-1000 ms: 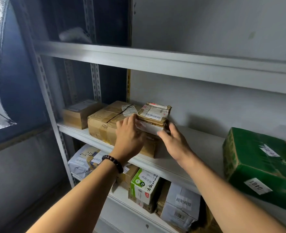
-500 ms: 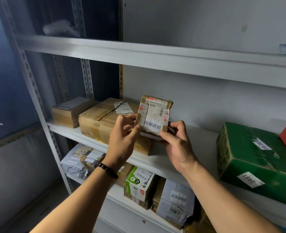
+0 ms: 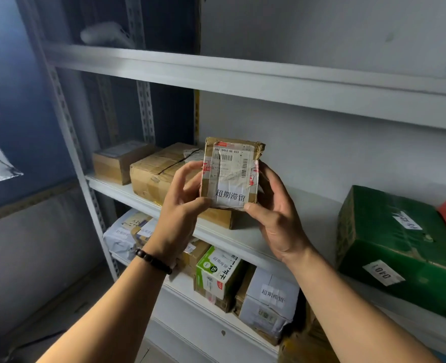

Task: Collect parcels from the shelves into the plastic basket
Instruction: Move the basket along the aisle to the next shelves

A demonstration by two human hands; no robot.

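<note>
The left hand [image 3: 180, 213] and right hand [image 3: 276, 218] each curl a grip round one small parcel [image 3: 231, 174], held up off the shelf [image 3: 318, 205]. More boxes [image 3: 159, 174] wait at 9 and 6 o'clock. No basket shows, so most work is left.

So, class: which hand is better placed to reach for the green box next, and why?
Probably right: the right hand holds the small parcel nearer the green box; the left hand holds its far side.
</note>
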